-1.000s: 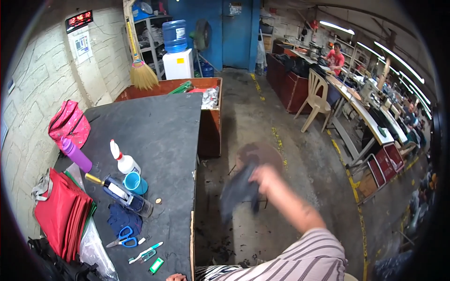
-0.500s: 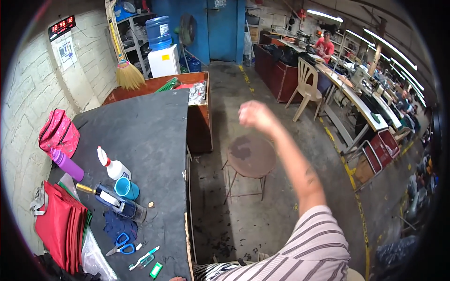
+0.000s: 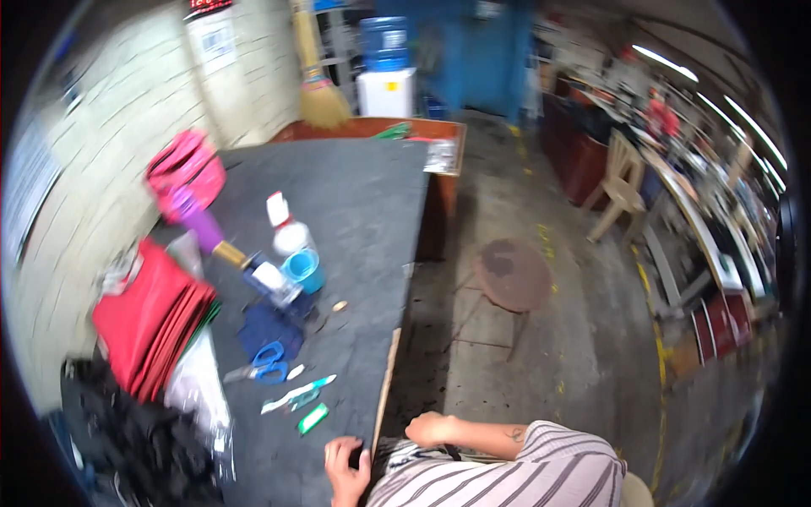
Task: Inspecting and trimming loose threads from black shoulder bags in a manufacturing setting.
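Tabletop (image 3: 355,194), dark grey and long, runs away from the person toward the far wall, and its near edge is what the hands meet. The left hand (image 3: 346,469) rests on that near corner, fingers (image 3: 331,449) curled loosely over the surface, pinching nothing. The right hand (image 3: 429,429) sits just off the edge, close to the striped-sleeved body, bunched into a loose fist; whether it holds anything I cannot tell. So the left is the nearer one to everything laid out on the top.

Up and to the left of that hand lie the goods, going by size. A stack of red fabric (image 3: 152,317) lies along the left edge, with a clear plastic bag (image 3: 198,384) at its near end. A pink bag (image 3: 186,169) sits further back by the wall, a purple bottle (image 3: 201,221) beside it. A white squeeze bottle (image 3: 285,232) stands mid-table, touching a small blue cup (image 3: 302,269). A dark blue cloth (image 3: 270,325) lies nearer, then blue-handled scissors (image 3: 262,363), their long axis running left to right. Nearest the left hand is a small green piece (image 3: 313,417), angled up to the right.

On the floor to the right, well apart from both hands, stands a round brown stool (image 3: 514,275).
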The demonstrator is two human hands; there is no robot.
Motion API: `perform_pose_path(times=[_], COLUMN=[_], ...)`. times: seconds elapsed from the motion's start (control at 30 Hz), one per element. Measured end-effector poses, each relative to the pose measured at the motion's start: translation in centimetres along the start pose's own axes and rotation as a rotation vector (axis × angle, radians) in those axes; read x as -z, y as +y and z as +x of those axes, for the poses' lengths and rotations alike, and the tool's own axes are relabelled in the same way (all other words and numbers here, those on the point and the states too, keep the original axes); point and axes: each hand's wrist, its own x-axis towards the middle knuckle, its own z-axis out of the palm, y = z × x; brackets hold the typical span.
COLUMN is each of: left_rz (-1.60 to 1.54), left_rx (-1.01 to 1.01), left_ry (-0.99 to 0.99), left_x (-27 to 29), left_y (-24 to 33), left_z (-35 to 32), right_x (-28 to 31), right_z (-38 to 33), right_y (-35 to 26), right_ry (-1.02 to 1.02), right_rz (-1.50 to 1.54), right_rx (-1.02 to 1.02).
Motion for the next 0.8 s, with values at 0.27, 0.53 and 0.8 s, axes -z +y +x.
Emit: perform_pose_path(times=[0.27,0.53,0.8], left_rz=[0.079,0.345,0.339], left_rx=[-0.109,-0.008,0.051], left_ry=[0.434,1.020,1.511], left_x=[7.8,24.7,38.1], left_y=[0.7,-1.4,-3.6], left_z=[-1.2,-0.1,-5.7], right_x=[7.8,-1.6,-1.7], right_z=[-0.4,8.7,9.4], right_y=[-11.0,-18.5,-18.6], right_ry=[0.035,0.271,0.267], right_rz=[0.460,0.692,0.791], right_rx=[0.624,0.780,0.686])
